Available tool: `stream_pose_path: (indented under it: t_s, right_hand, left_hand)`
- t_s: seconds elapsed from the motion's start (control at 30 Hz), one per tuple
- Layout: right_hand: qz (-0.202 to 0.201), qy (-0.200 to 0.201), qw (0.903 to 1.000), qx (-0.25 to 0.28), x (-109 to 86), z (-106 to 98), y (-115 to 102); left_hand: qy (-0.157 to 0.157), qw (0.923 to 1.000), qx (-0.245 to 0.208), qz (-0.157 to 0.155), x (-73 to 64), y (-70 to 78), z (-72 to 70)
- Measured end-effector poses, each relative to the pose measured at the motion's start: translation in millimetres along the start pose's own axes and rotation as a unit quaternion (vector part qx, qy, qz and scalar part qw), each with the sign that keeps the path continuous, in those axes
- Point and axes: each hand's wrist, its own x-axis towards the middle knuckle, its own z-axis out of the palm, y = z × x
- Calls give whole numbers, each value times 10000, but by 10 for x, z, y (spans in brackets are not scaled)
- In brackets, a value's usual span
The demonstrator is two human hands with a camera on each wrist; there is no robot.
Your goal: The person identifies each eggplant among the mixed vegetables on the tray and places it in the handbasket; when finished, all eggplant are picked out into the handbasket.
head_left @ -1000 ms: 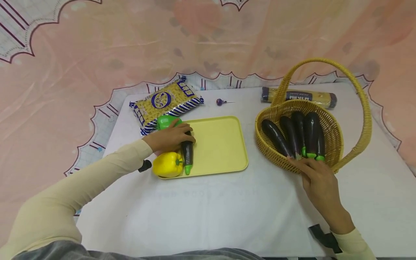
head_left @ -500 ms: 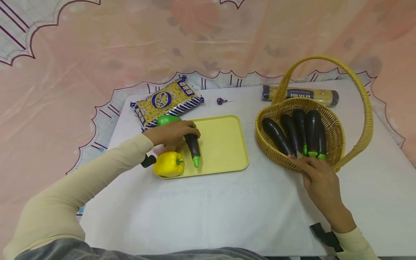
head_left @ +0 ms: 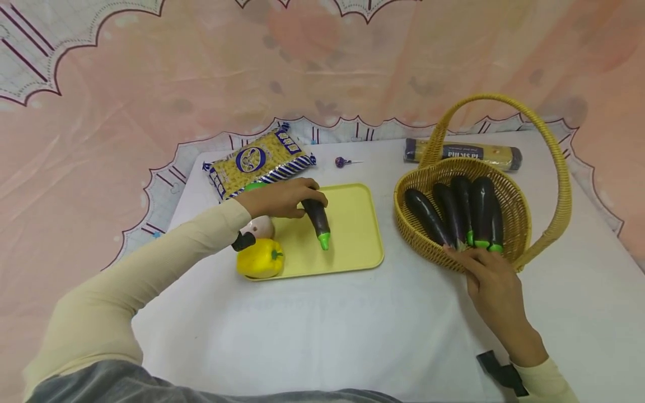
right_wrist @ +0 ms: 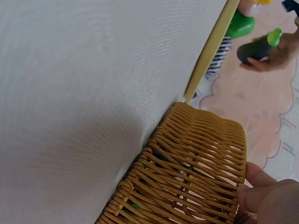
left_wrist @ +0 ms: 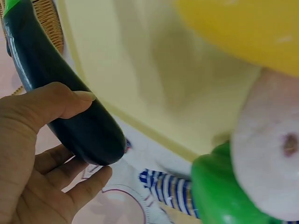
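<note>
My left hand (head_left: 289,198) grips a dark eggplant (head_left: 316,217) by its thick end, thumb across it, the green stem tip pointing toward me. The eggplant hangs over the yellow tray (head_left: 353,224). On the tray's left side lie a yellow bell pepper (head_left: 260,259), a pale pinkish round thing (left_wrist: 266,144) and a green bell pepper (left_wrist: 215,184), the last mostly hidden behind my left hand in the head view. With thumb and fingers my right hand (head_left: 496,282) pinches the near rim of a wicker basket (right_wrist: 196,163). Several eggplants (head_left: 481,212) lie inside the basket.
A bag of pasta (head_left: 259,159) lies behind the tray, at the left. Behind it toward the middle is a lollipop (head_left: 342,162). A long pasta pack (head_left: 473,154) lies behind the basket, whose tall handle (head_left: 561,184) arches up over the right side.
My left hand has lifted the eggplant from beside the yellow pepper and carried it rightward over the tray, uncovering the pale round thing. My right hand stays at the basket rim.
</note>
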Motion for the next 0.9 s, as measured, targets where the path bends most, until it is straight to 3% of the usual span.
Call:
stream_pose_path:
  t_s: [0.2,0.63,0.9]
  right_hand:
    - [36,79,9999,55,0,1,4]
    - [-80,5,10000,-43,4,-26,6]
    - [-92,-29,9999,-82,-4,-8,11]
  left_hand:
    - [16,9999,49,118,197,100,-118]
    - [253,9946,843,552,750,397,-288]
    - [449,9880,1260,766,1124,605,-323]
